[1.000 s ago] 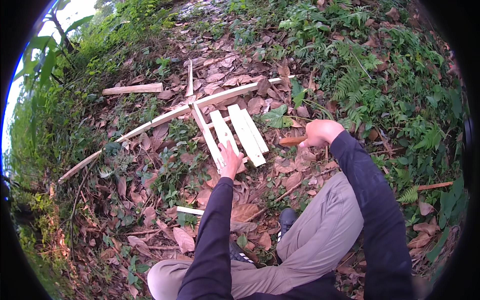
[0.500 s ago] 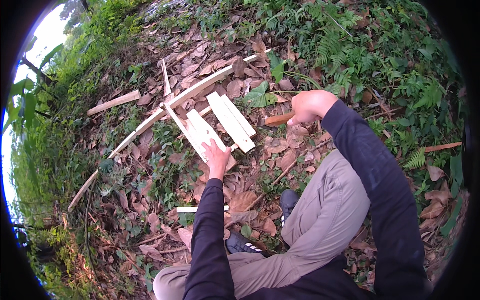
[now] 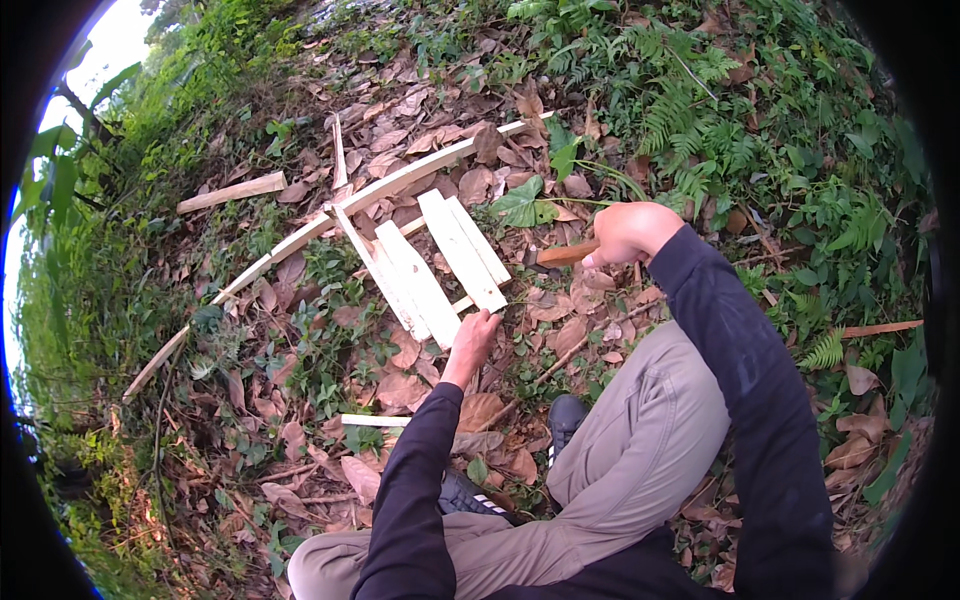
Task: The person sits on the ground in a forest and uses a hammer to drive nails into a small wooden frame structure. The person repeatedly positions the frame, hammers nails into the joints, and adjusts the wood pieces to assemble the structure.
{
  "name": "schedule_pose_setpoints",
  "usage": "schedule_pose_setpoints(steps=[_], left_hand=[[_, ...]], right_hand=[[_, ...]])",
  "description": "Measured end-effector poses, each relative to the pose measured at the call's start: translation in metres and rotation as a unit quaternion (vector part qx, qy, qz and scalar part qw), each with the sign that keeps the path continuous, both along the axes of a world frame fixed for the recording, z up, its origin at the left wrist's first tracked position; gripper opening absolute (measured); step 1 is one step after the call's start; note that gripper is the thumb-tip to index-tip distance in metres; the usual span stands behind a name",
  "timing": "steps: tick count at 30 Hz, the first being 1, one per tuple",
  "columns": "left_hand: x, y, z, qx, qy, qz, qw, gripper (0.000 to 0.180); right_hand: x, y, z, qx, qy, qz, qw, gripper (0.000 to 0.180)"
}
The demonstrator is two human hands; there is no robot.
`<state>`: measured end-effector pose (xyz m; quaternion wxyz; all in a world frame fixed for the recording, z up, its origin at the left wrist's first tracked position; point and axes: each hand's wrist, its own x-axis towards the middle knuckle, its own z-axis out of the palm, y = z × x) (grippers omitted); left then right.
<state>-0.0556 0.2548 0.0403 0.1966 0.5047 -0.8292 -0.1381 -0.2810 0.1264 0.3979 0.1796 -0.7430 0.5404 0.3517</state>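
Note:
My right hand [image 3: 635,232] is closed round the brown wooden handle [image 3: 568,254] of a tool, raised to the right of several pale boards. A dark part shows at the handle's far end, too unclear to name its kind. My left hand [image 3: 473,345] is closed at the near end of a pale board [image 3: 462,250]; what its fingers pinch, if anything, is hidden. Left of that board lies a wider pale plank [image 3: 415,285], with a narrow one [image 3: 375,265] along its left side. A thin crosspiece [image 3: 464,303] shows between the boards.
Long pale strips [image 3: 400,178] run across the leaf-covered ground beyond the boards. A short wood piece [image 3: 232,193] lies at the far left, and a thin pale stick [image 3: 375,420] lies near my left forearm. Ferns [image 3: 690,120] and low plants grow at the far right.
My left hand has left the wide plank's surface and moved right to the near end of the neighbouring board, its fingers now closed. The right hand still holds the tool, almost unmoved.

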Motion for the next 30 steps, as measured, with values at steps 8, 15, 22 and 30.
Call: schedule_pose_setpoints(steps=[8, 15, 22, 30], left_hand=[[-0.087, 0.032, 0.04, 0.126, 0.079, -0.23, 0.962, 0.019], [-0.079, 0.009, 0.066, 0.035, -0.056, 0.007, 0.998, 0.055], [-0.077, 0.027, 0.018, 0.2, -0.213, 0.031, 0.956, 0.043], [-0.134, 0.01, 0.077, 0.064, 0.003, -0.059, 0.996, 0.035]], right_hand=[[-0.007, -0.009, -0.005, -0.018, 0.005, -0.011, 1.0, 0.06], [-0.008, -0.009, -0.002, -0.01, 0.016, -0.016, 1.0, 0.06], [-0.002, -0.013, -0.016, -0.019, 0.034, 0.002, 0.999, 0.058], [0.005, -0.015, -0.009, -0.009, 0.069, -0.029, 0.997, 0.054]])
